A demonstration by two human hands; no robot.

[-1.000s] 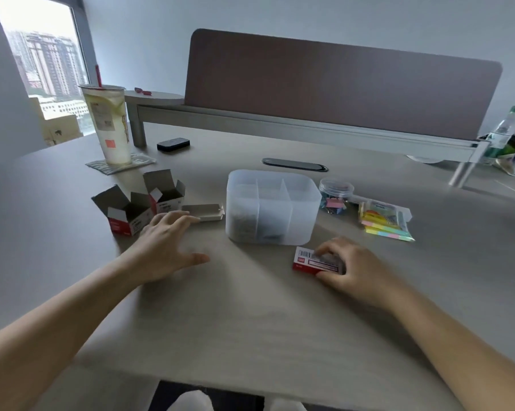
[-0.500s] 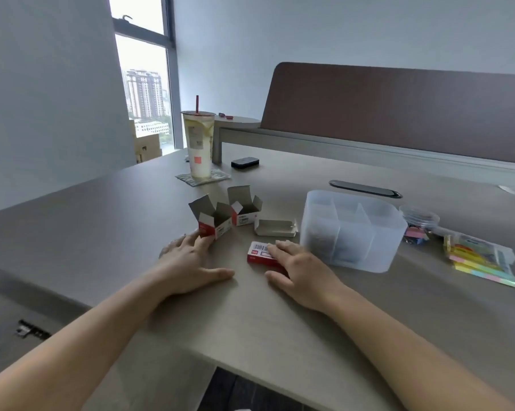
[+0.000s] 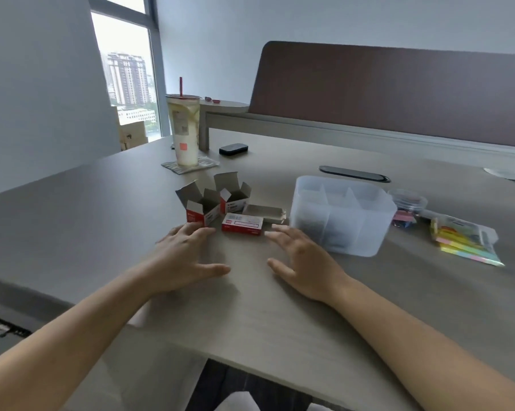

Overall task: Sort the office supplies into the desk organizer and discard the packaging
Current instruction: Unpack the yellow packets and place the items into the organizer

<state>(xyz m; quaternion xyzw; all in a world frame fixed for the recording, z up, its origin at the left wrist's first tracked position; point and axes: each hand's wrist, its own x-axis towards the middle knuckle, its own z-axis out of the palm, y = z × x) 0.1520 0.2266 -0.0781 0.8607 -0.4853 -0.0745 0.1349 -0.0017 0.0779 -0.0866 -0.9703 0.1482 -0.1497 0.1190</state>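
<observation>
Pale wood-grain laminate covers the desk, which fills most of the view and carries everything else. Taking the closed red box as the centre of the clock, the translucent plastic desk organizer stands at about three o'clock, upright, its dividers visible; what lies in its compartments is too blurred to tell. Further out at three o'clock lie a clear packet of coloured sticky notes and, just behind it, a small clear tub of clips. At eleven o'clock, well back, a tall drink cup stands on a coaster.

Both forearms reach in from six o'clock. The left hand rests flat at eight o'clock, fingers spread and grasping nothing, fingertips just short of the opened cartons. The right hand rests flat at four o'clock, also released and empty, fingertips just beside the box but apart from it.

Two opened red-and-white cartons stand at ten to eleven o'clock, flaps up. A shallow grey cardboard tray lies at one o'clock, touching or nearly touching the box. The closed red box itself lies flat between the two hands.

By judgement, the packaging is being gathered together, and this box is not yet dealt with. The next move likely calls for pinching the box by its short ends, opening it if it is full, then tipping its contents into a compartment
</observation>
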